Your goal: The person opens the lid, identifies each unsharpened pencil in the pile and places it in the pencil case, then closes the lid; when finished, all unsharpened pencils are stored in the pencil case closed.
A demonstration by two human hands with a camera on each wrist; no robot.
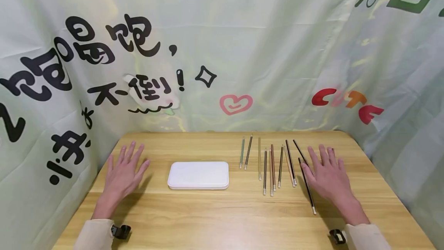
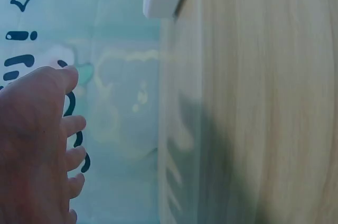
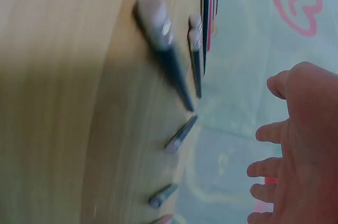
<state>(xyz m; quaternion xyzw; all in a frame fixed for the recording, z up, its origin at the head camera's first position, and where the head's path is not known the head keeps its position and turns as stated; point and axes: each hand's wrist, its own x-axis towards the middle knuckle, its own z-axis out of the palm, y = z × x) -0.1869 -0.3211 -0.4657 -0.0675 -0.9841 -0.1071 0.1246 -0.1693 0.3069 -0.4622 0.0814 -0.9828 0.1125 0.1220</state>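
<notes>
Head view showed us a closed white case [image 1: 198, 175] on the wooden counter [image 1: 222, 221]. To its right we saw loose pencils [image 1: 280, 166] spread in an uneven row, eraser ends toward the near side. Left of the case, the left hand [image 1: 125, 174] was released, its fingers spread above the counter. Far right of the case, the right hand [image 1: 329, 178] was released too, fingers fanned; it overlapped the rightmost pencils there, but from the right wrist view we saw it raised apart from them. Nearer than the case, we noticed pale sleeves [image 1: 93, 234]; behind it hung a printed cloth [image 1: 277, 61] with black lettering and a pink heart [image 1: 236, 104].
</notes>
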